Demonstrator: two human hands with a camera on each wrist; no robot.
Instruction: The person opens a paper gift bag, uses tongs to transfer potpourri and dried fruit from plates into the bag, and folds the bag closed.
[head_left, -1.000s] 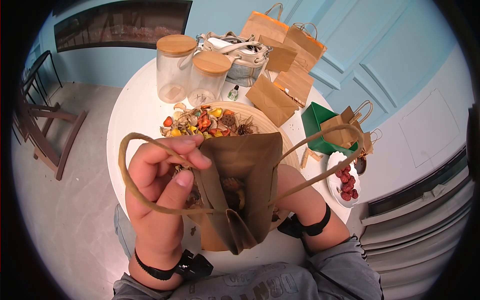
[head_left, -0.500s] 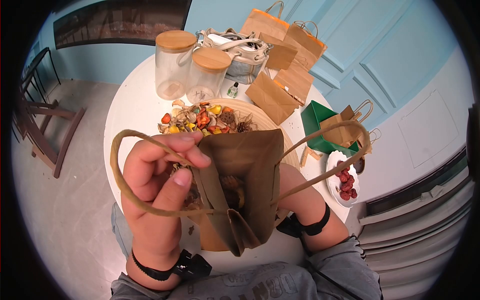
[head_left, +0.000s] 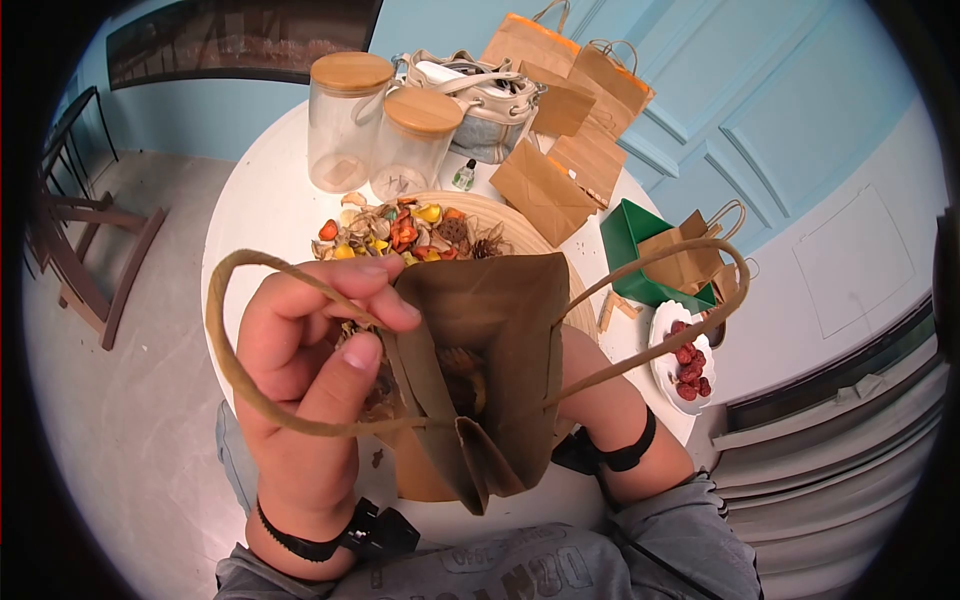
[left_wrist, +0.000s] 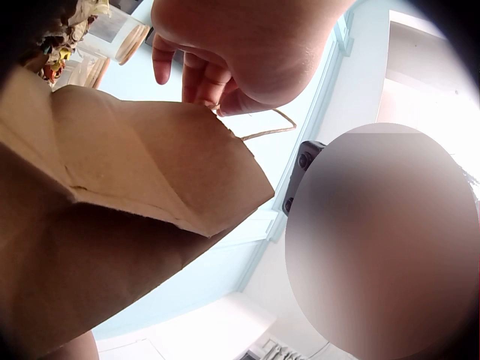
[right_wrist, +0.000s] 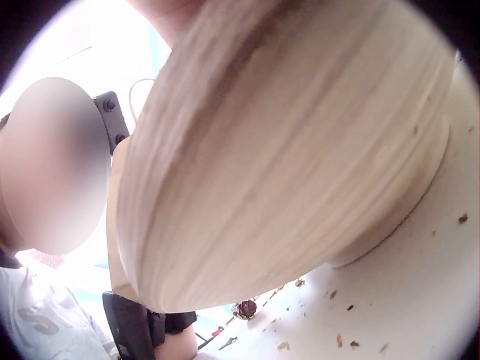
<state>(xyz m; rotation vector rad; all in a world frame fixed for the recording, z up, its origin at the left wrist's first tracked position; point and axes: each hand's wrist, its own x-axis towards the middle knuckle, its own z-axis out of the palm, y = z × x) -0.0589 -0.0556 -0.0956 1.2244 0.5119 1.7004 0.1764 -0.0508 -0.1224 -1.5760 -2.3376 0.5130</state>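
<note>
A brown paper bag with two twisted handles stands open-mouthed before me. My left hand pinches its left rim beside a handle, with thumb and fingertips. Dark yellowish dried pieces show inside the bag. Behind it, a pale wooden bowl holds colourful potpourri. My right forearm passes behind the bag, which hides that hand in the head view. The bowl's wooden underside fills much of the right wrist view, with a patch of skin above its edge; I cannot tell what the right hand holds.
Two lidded glass jars, a handbag and a small bottle stand at the back. More paper bags are at the back right, near a green box and a white dish of red dried fruit. Crumbs dot the table.
My left hand and the bag's left handle shift a little leftward, and the handles appear wider apart. The potpourri and jars sit slightly higher in view. The left hand's pinch on the rim stays the same.
</note>
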